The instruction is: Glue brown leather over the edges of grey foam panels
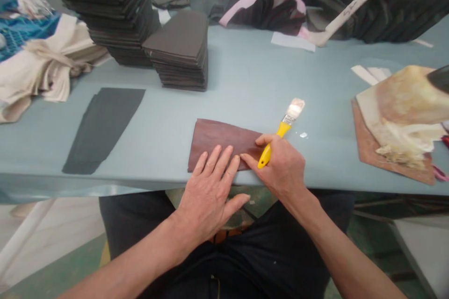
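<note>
A dark reddish-brown piece, leather-like (220, 133), lies flat near the front edge of the table. My left hand (210, 196) rests on its lower part with fingers stretched out and thumb apart. At the piece's right end, my right hand (282, 166) is closed around a paintbrush (284, 127). The yellow handle slants through the grip, and the whitish bristles point up and away to the right. Thumb and forefinger of that hand also touch the brown piece, covering its right end. White specks (303, 135) dot the table beside the brush.
Dark cut pieces (105, 126) lie at left, with a short stack (178, 42) and a tall stack (112, 14) behind. Beige fabric strips (45, 65) sit far left. A stained container (403, 98) stands on a brown sheet (372, 145) at right. Bundled dark pieces (386, 18) line the back.
</note>
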Available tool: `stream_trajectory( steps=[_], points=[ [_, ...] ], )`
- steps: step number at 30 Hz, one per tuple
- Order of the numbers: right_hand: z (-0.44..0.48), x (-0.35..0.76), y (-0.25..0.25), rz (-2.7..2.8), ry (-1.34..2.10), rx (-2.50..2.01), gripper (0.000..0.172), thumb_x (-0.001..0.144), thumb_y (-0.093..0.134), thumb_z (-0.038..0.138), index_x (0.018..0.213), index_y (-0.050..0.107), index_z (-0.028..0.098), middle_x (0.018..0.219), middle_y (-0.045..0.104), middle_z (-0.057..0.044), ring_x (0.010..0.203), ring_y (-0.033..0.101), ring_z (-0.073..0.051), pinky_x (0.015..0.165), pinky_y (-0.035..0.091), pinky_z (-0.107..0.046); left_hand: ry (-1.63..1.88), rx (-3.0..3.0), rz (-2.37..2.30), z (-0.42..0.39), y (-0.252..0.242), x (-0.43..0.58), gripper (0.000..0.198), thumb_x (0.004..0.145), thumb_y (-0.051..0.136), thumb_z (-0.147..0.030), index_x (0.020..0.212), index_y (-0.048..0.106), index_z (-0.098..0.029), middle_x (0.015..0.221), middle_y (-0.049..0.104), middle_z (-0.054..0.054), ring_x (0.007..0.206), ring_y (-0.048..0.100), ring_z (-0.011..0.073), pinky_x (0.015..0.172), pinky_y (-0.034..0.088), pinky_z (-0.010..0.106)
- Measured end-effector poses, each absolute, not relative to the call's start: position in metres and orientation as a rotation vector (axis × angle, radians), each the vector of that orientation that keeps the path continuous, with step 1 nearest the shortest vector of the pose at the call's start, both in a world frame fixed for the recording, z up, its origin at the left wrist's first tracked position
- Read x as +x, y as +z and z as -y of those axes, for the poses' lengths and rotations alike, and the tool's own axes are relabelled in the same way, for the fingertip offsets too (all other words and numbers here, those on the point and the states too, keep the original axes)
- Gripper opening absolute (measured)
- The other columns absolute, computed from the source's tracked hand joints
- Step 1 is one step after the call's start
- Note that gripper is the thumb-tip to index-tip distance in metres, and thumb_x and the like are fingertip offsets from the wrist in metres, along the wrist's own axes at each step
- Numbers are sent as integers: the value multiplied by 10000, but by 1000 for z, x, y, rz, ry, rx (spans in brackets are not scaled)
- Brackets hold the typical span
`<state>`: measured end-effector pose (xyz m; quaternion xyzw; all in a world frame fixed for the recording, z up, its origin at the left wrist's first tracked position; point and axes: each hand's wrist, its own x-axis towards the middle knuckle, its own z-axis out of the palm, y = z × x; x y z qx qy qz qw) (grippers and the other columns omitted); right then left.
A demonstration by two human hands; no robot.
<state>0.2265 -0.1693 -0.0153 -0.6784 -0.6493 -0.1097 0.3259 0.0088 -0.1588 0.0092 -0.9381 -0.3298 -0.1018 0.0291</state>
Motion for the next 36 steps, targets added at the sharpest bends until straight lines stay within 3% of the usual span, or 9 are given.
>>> stream_trajectory(
  steps=[6, 13, 21, 31, 36],
  points=[
    [170, 228, -14, 1759, -320, -1773, 356, 975, 724, 573, 1051, 638, 236, 945, 780, -59, 787, 704, -268, 719, 491, -394, -267, -2898, 1078, 140, 15, 4, 765, 1118, 374, -649, 1628, 538, -101, 1731, 457, 197, 1599, 479, 399, 1264, 503, 568],
    [171, 227, -11, 1780, -332, -1816, 334, 1040, 630, 572, 1034, 641, 239, 938, 780, -57, 762, 686, -259, 697, 456, -385, -38, -2897, 1250, 111, 23, 14, 824, 1131, 347, -643, 1672, 428, -27, 1777, 330, 261, 1674, 318, 420, 1339, 385, 603],
    [172, 226, -9, 1795, -344, -1862, 366, 1052, 592, 609, 1030, 639, 247, 910, 765, -50, 753, 679, -265, 692, 455, -387, -16, -2988, 1195, 98, 22, 34, 707, 1171, 299, -498, 1697, 365, -31, 1811, 279, 218, 1704, 248, 382, 1379, 318, 550],
    [171, 227, -10, 1800, -371, -1850, 286, 1031, 645, 536, 1023, 636, 250, 907, 764, -44, 753, 669, -265, 693, 457, -389, -32, -2816, 1476, 98, 15, 18, 832, 1132, 416, -570, 1699, 319, 31, 1799, 251, 280, 1695, 261, 422, 1366, 324, 587],
    [171, 229, -13, 1789, -366, -1838, 233, 1004, 690, 477, 1028, 638, 250, 920, 772, -51, 787, 680, -267, 716, 470, -389, -104, -2759, 1588, 101, 11, 16, 842, 1121, 442, -560, 1694, 325, 46, 1793, 252, 299, 1695, 250, 446, 1372, 264, 644]
  ],
)
